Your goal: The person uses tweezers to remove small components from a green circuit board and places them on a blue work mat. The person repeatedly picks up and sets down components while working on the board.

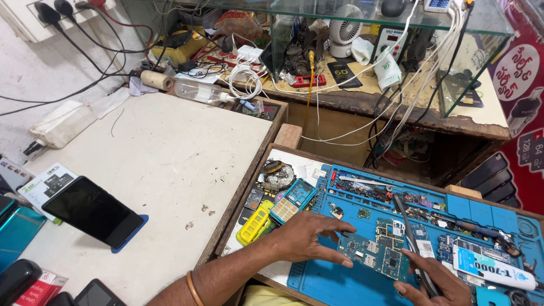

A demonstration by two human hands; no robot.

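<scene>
- I see my left hand [309,237] spread wide, fingertips pinning the circuit board [374,254] on the blue mat [317,277] near its front edge.
- My right hand [433,283] grips tweezers [411,238] just right of the board.

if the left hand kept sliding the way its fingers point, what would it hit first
The left hand points right across the circuit board under its fingertips. Next in line is likely the right hand holding tweezers, though depth is unclear.
</scene>
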